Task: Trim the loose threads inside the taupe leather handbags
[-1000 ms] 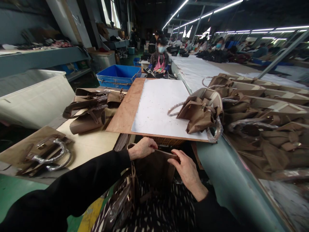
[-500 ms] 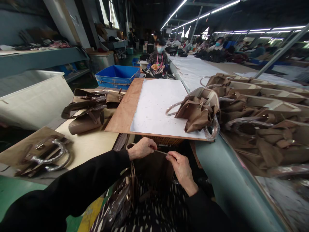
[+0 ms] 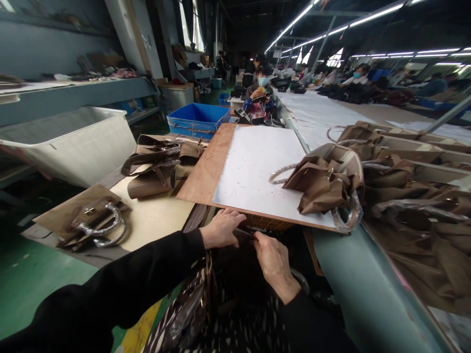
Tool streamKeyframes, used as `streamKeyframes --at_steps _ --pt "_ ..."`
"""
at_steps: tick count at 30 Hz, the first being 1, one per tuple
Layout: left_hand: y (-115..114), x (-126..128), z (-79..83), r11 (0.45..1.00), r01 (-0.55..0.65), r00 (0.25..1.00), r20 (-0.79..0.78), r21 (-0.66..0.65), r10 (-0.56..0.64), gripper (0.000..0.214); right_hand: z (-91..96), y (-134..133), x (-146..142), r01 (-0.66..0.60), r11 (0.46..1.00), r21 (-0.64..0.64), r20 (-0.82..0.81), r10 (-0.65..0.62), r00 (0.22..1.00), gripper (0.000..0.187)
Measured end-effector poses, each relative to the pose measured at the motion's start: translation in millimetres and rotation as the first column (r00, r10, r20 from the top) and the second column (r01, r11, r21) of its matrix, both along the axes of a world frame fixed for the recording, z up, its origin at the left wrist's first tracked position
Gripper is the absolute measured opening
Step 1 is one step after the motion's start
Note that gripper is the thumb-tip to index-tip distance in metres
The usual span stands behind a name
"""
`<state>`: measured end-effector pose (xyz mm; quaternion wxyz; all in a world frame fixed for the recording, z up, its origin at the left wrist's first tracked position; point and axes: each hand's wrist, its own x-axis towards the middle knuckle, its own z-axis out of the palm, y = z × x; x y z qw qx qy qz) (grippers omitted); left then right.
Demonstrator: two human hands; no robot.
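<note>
A brown handbag [image 3: 238, 257] rests in my lap below the board's front edge, its inside dark and hard to make out. My left hand [image 3: 222, 228] is closed on the bag's upper edge, thumb underneath and fingers over the top. Gripping the same edge a little to the right is my right hand [image 3: 274, 260], with its fingers curled in. A short stretch of that edge shows between the two hands. On the bag's left side a plastic-wrapped handle [image 3: 187, 314] hangs against my patterned clothing.
Ahead lies a wooden board [image 3: 200, 169] with white paper [image 3: 257, 162]; another brown bag [image 3: 322, 181] sits at its right. More brown bags [image 3: 415, 225] crowd the right table. Bag pieces [image 3: 154, 171] lie left. A blue bin [image 3: 198, 120] and a masked person [image 3: 259, 100] are beyond.
The view has swung left, so the surroundings sit further right. My hands have come closer together along the bag's edge, and my right hand has turned inward. The person ahead has raised a hand.
</note>
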<state>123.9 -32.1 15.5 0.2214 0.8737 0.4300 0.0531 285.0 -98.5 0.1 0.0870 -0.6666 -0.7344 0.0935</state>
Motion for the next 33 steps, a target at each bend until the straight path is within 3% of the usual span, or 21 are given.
streamKeyframes --at_steps 2,5,10,14,19,22,26,33 --pt "-0.2 -11.8 0.5 0.999 -0.043 0.988 -0.148 0.031 0.047 0.066 1.4 -0.5 1.6 -0.02 1.0 0.002 -0.026 0.021 0.999 0.015" --pt "-0.8 -27.8 -2.0 0.996 -0.077 0.969 -0.239 -0.044 0.065 0.05 4.3 -0.7 1.0 -0.049 0.999 0.023 -0.034 0.05 0.998 0.016" --pt "-2.0 -45.4 -7.2 0.996 -0.085 0.983 -0.166 -0.026 0.08 0.036 7.0 2.7 -0.6 -0.065 0.998 0.005 -0.057 0.065 0.996 0.02" --pt "-4.2 -47.9 -4.4 0.998 -0.058 0.998 -0.016 -0.035 0.058 0.031 5.6 5.3 1.8 -0.073 0.997 0.0 -0.046 0.073 0.996 0.019" --pt "-5.9 -45.6 1.9 0.998 0.05 0.985 0.167 -0.025 -0.045 0.025 4.0 6.1 3.5 -0.073 0.997 -0.005 -0.04 0.073 0.997 0.015" --pt "-5.1 -45.1 0.6 0.996 0.088 0.985 0.152 -0.032 -0.082 0.015 3.0 5.1 3.9 -0.065 0.998 -0.007 -0.025 0.065 0.998 0.017" --pt "-2.4 -43.8 -5.3 0.999 0.016 0.991 0.13 -0.031 -0.012 0.007 1.1 5.4 2.8 -0.07 0.998 0.006 0.013 0.07 0.997 0.017" --pt "1.4 -43.9 -7.4 0.994 -0.102 0.991 0.084 -0.028 0.104 0.011 0.7 15.4 -12.6 -0.059 0.998 0.028 0.174 0.053 0.983 0.014"
